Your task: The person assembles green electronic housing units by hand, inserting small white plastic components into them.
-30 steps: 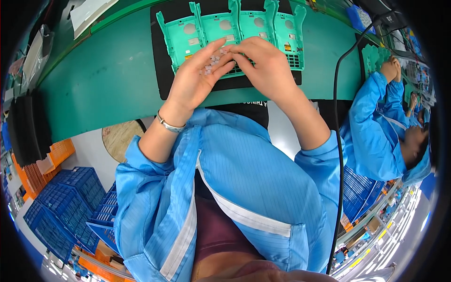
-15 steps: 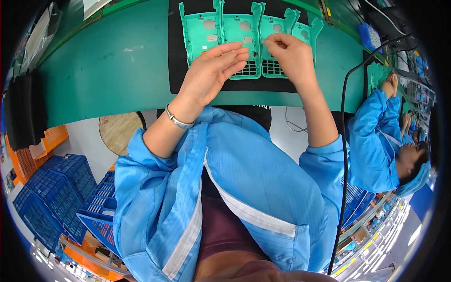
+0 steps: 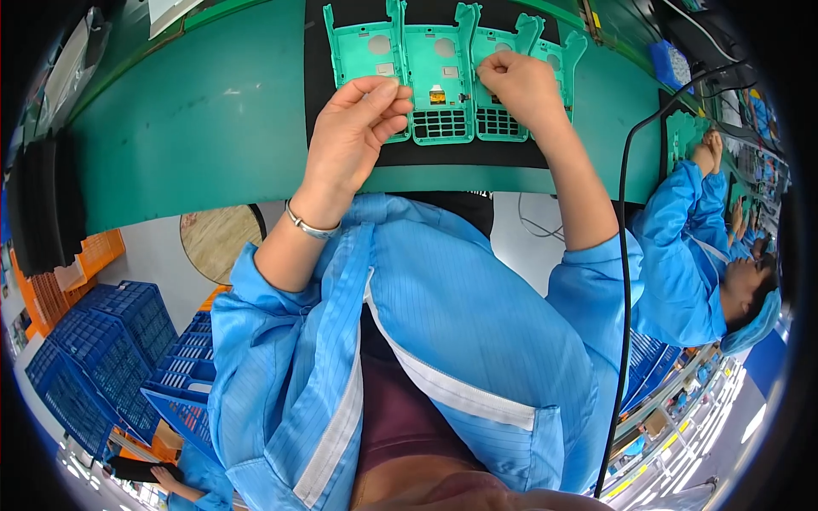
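Left hand [image 3: 354, 121]: curled
Right hand [image 3: 530, 88]: pinched
Contents: I can't tell
Green shell [image 3: 488, 41], one o'clock: likely part-fitting; next, careful aim

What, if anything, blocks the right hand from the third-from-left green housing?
Nothing visible: the right hand is over the third green housing, though contact can't be judged. The black cable runs off to the right.

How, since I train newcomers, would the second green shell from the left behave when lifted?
The green shell looks thin-walled with an open grid, so probably light. Raised side edges suggest stiffness. Its slim upper prong might snap.
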`<state>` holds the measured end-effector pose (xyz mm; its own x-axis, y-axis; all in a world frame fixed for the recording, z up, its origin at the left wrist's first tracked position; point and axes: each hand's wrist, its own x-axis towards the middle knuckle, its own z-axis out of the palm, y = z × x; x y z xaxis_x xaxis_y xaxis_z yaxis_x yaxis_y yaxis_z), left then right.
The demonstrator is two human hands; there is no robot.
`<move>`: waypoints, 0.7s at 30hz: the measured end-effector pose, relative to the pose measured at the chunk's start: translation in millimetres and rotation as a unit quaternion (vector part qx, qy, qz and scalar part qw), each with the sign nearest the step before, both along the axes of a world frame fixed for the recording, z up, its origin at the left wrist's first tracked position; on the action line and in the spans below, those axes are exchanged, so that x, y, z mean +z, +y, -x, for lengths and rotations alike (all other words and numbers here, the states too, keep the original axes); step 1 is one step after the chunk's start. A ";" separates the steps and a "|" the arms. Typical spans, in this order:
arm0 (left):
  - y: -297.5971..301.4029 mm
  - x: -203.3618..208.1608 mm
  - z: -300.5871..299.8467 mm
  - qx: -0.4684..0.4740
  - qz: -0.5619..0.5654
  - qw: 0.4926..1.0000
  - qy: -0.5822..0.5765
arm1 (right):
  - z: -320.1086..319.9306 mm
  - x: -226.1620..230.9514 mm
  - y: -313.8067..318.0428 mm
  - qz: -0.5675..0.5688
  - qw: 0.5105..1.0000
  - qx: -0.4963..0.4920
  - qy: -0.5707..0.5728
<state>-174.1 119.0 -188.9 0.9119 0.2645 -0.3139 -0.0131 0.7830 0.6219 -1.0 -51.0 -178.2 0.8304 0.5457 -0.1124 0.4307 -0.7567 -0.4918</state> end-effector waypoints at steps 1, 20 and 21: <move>1.3 0.4 0.9 0.004 0.009 1.000 -0.002 | 3.6 -2.2 -0.9 -0.008 0.999 0.008 -0.038; 10.0 -0.5 -4.4 0.019 0.034 0.999 -0.009 | 41.9 -13.0 -10.1 -0.010 0.956 0.111 -0.272; 10.4 -0.2 -3.4 0.021 0.032 0.999 -0.010 | 41.5 -12.7 -10.8 0.004 0.950 0.118 -0.289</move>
